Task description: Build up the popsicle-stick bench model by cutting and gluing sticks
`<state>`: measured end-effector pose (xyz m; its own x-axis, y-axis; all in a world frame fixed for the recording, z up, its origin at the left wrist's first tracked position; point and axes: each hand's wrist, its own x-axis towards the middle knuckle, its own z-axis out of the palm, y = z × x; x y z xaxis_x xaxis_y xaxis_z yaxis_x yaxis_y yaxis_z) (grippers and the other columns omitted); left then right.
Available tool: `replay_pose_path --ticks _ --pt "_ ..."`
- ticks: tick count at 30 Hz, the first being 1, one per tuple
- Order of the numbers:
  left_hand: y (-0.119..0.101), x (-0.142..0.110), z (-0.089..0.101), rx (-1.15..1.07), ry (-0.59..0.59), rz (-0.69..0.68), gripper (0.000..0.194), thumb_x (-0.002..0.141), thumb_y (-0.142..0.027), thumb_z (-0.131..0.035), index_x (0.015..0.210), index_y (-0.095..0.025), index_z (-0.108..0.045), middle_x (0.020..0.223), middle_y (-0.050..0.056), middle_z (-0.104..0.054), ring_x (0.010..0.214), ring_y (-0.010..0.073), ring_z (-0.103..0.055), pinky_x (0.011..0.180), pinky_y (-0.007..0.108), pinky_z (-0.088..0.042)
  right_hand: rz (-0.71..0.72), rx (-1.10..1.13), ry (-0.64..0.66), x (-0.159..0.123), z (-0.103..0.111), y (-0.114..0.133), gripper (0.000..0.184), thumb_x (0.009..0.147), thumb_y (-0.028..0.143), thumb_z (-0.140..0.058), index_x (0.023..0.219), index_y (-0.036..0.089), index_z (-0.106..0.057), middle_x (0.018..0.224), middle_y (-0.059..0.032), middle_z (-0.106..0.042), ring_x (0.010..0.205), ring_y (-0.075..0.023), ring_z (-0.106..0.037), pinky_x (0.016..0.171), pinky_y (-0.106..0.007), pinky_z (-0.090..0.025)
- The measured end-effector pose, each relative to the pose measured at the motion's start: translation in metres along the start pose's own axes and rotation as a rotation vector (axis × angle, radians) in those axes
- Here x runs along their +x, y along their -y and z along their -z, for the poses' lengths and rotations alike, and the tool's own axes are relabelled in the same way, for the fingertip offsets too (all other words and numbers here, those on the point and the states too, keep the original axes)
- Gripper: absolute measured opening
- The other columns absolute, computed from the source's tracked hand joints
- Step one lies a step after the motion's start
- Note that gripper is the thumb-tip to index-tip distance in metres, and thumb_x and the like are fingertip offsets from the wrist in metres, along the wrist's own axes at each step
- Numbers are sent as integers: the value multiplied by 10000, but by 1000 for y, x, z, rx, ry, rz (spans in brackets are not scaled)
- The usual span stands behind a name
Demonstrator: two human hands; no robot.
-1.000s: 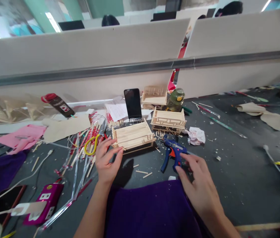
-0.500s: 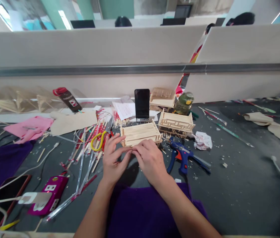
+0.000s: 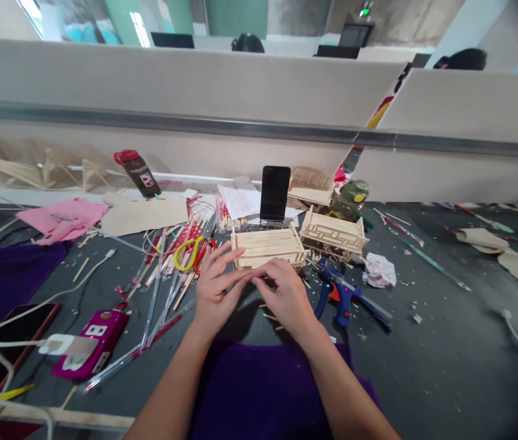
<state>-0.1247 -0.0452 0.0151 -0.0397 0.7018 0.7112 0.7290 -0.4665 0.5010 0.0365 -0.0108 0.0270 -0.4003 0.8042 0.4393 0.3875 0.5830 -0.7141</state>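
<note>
Now L hand [image 3: 216, 290] & R hand [image 3: 285, 294] tips nearly meet, can't tell if holding; stick box [image 3: 268, 245] just past both, long L-R.

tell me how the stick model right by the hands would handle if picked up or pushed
The stick model is probably light for its size, being built of thin sticks. Those look fragile and might snap if squeezed. Pushed, it would likely slide rather than tip, since it is wider than tall.
</note>
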Motion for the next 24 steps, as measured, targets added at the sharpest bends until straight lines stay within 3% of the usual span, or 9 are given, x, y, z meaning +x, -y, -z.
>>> replay_pose_path --ticks 5,8,11,14,17,20,24 --pt "2 0 0 -13 -85 39 203 859 -192 -637 1038 -266 -700 1238 51 -653 1274 249 -507 1103 536 -353 -201 154 -134 -5 -14 -11 100 857 238 -583 828 207 -674 760 -12 -622 659 -145 -529 633 -247 -420" --pt "6 -1 -1 -23 -94 90 400 848 -189 -625 1242 -240 -585 1291 78 -611 1296 253 -484 1118 519 -337 -319 236 -176 -5 -22 -18 157 853 323 -587 842 198 -682 589 42 -487 533 -116 -423 549 -233 -356" --pt "12 0 -2 -50 -6 136 612 815 -163 -616 1394 -227 -428 1316 97 -594 1314 264 -466 1144 531 -283 -343 247 -166 -3 -27 -22 211 854 374 -581 847 191 -686 531 71 -352 497 -105 -340 518 -234 -301" --pt "15 5 -1 -66 125 163 768 756 -120 -628 1455 -232 -330 1277 93 -615 1282 262 -499 1178 538 -194 -334 200 -129 -1 -28 -25 235 857 397 -573 841 190 -682 524 75 -326 495 -104 -328 521 -233 -293" --pt "17 17 4 -69 256 129 825 728 -80 -601 1475 -232 -288 1208 78 -639 1230 249 -545 1197 532 -126 -320 187 -106 0 -27 -26 230 857 395 -574 840 190 -677 514 79 -322 487 -103 -316 509 -232 -276" --pt "19 30 9 -64 386 113 855 707 -41 -562 1485 -239 -266 1112 48 -665 1183 233 -577 1196 517 -137 -321 198 -97 1 -27 -27 223 852 390 -585 840 187 -675 506 80 -334 479 -103 -318 501 -233 -265" --pt "23 37 10 -82 453 117 881 702 -16 -532 1494 -244 -219 1041 12 -675 1120 202 -611 1202 495 -112 -310 177 -105 2 -29 -29 229 842 393 -595 820 180 -677 494 80 -347 470 -100 -315 490 -230 -252"
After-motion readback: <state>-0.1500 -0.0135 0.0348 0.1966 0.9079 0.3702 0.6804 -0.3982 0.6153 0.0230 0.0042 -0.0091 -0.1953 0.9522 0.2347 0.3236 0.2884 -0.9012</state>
